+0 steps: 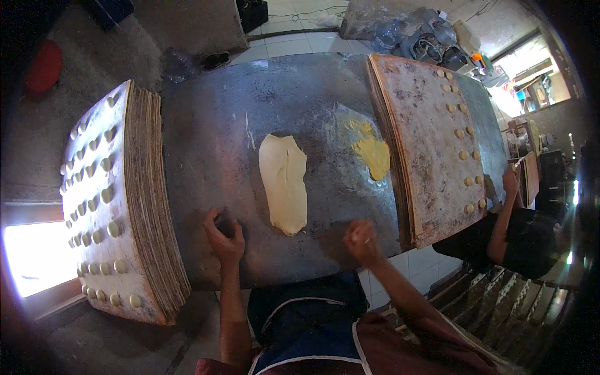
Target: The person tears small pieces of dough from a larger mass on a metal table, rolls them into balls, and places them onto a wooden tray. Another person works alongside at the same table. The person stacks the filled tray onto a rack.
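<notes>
A long, flattened slab of pale dough (pixel 285 185) lies lengthwise on the dark worktable (pixel 211 140) before me, with a crease down its middle. My left hand (pixel 226 236) is to the left of the dough's near end, thumb and fingers apart and nothing between them. To the right of that end is my right hand (pixel 362 241), blurred and with its fingers curled; whether they hold anything is unclear. Both hands are apart from the slab. A smeared yellow, paste-like mass (pixel 375 157) sits on the tabletop beyond my right hand.
At the left rises a tall stack of boards (pixel 150 201), its top dotted with small dough balls (pixel 107 195). A lower board stack (pixel 398 140) on the right bears several more balls (pixel 463 155). Beyond it, a co-worker's hand (pixel 511 180) reaches over the table's right end.
</notes>
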{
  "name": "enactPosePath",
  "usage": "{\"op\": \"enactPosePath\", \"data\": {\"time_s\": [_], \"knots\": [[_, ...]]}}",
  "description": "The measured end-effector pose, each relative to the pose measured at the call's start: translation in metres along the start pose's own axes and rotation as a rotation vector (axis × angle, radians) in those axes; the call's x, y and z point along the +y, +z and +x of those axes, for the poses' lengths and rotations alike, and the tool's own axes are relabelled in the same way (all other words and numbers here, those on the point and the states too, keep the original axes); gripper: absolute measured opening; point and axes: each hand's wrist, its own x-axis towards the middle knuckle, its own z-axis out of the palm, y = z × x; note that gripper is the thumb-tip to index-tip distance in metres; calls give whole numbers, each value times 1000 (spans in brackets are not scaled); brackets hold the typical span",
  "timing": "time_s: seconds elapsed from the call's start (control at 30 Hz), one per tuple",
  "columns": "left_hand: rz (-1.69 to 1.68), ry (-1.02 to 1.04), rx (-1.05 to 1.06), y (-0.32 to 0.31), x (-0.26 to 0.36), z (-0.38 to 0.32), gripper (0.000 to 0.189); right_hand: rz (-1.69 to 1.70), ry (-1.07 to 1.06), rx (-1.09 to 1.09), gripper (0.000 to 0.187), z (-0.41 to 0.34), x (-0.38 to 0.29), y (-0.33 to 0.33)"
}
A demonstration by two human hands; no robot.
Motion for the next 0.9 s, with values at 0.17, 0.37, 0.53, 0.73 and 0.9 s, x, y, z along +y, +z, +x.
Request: {"op": "enactPosePath", "data": {"time_s": [0.17,0.37,0.53,0.73,0.9], "knots": [[0,28,4,0,-3,2,49,-173,285,42,26,-2,-17,21],[-49,-9,-47,-7,-6,-2,52,-156,556,181,37,-1,-6,10],[-133,-47,-58,-7,-7,0,52,-216,469,50,30,-48,-16,-11],[-178,-86,-121,-12,-19,-4,48,-178,670,-75,47,13,-88,-65],[-366,-122,-120,-17,-27,-2,45,-305,696,-147,35,-10,-69,-27]]}}
